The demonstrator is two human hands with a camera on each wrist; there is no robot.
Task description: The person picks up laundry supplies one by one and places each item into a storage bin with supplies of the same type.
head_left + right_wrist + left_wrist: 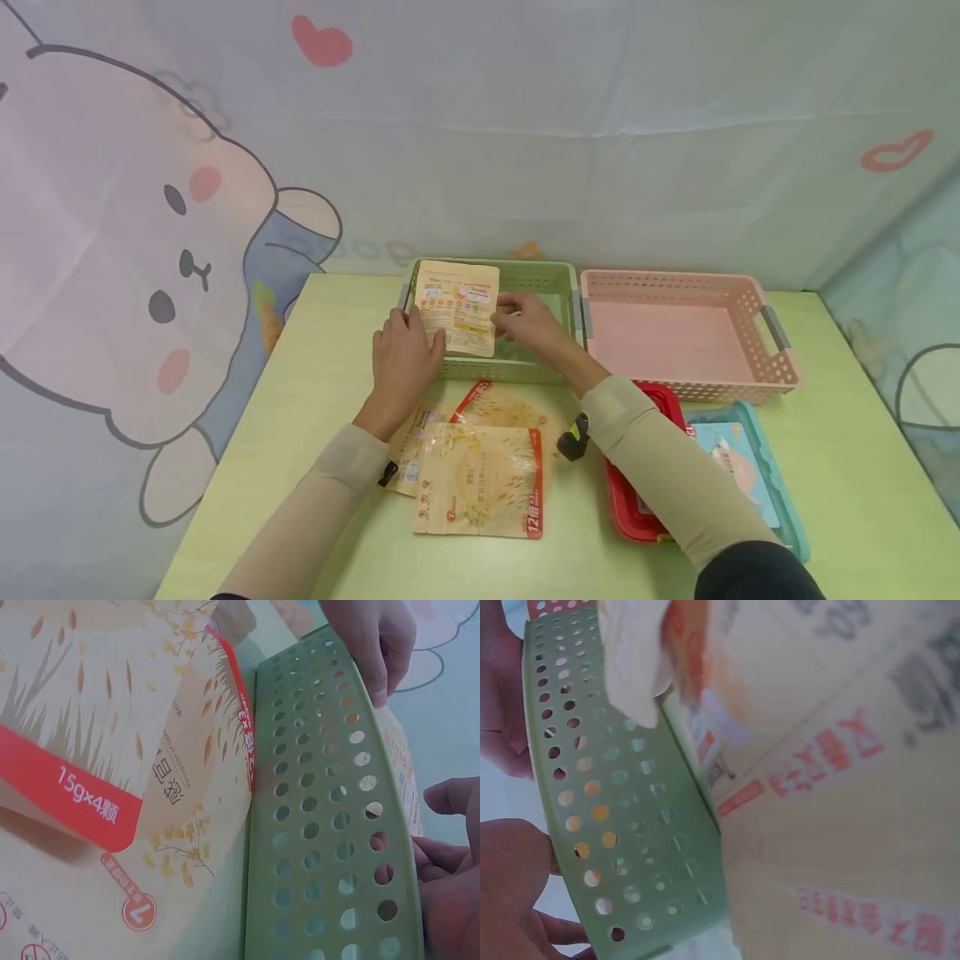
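A cream food pouch [456, 308] with printed text is held tilted over the left side of the green basket [517, 371]. My left hand [405, 358] grips its lower left edge, thumb across the front. At its right edge, my right hand [531, 323] has curled fingers, the fingertips right at the pouch. In the right wrist view, the basket wall [330, 787] partly hides the pouch and my right fingers [442, 855]. More cream pouches [480, 482] with red edges lie overlapping on the table, below the basket and between my forearms.
A pink basket [667, 342] stands right of the green one. Under and beside my right forearm are a red container [628, 508] and a teal tray [787, 517] with a blue printed pack. A patterned curtain [600, 125] hangs behind the table.
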